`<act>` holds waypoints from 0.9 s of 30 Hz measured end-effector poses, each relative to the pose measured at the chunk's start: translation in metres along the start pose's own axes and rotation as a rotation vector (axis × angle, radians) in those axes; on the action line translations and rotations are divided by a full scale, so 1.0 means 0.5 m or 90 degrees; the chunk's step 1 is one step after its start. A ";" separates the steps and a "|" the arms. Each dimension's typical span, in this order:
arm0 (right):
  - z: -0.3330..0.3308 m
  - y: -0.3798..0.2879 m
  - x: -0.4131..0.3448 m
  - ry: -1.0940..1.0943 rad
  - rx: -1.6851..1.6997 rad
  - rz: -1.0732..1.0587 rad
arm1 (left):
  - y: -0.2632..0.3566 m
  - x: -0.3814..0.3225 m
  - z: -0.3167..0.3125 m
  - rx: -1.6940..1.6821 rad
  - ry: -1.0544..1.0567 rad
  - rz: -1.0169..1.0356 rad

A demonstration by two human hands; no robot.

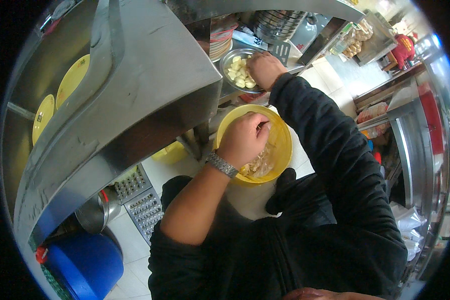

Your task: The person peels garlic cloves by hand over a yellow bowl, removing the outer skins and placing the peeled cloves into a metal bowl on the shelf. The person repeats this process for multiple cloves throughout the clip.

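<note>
My right hand (265, 70) is over the right rim of a round metal bowl (225, 75). Its fingers point down, and the fingertips are hidden. Peeled garlic cloves (240, 73) lie in this bowl. Lower down, my left hand (243, 140), with a metal-band watch (222, 164) on its wrist, is above a yellow plastic bucket (285, 150). The left fingers are curled toward the thumb, and whether anything sits between them cannot be made out. Pale, papery peelings (260, 163) lie in the bucket, which stands on the floor between my legs.
A steel counter (153, 75) fills the left, its corner close to the bowl. A slotted spatula (281, 52), stacked plates (219, 48) and stacked metal bowls (279, 24) are on the shelf beyond. A blue tub (86, 266) stands lower left. A person in red (403, 50) is far off.
</note>
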State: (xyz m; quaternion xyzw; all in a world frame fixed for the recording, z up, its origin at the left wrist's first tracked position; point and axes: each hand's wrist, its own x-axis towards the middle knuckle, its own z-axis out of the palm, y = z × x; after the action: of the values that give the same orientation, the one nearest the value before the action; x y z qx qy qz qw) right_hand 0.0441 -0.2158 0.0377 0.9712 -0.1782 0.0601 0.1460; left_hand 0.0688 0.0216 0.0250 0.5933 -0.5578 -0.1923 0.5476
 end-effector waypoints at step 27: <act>-0.012 0.003 -0.014 0.004 0.113 -0.006 | -0.009 0.006 0.011 0.033 -0.025 -0.027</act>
State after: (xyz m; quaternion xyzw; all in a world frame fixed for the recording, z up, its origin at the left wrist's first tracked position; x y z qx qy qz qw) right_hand 0.0366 -0.2132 0.0426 0.9810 -0.1672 0.0782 0.0601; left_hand 0.0670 0.0155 0.0204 0.6152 -0.5602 -0.2010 0.5169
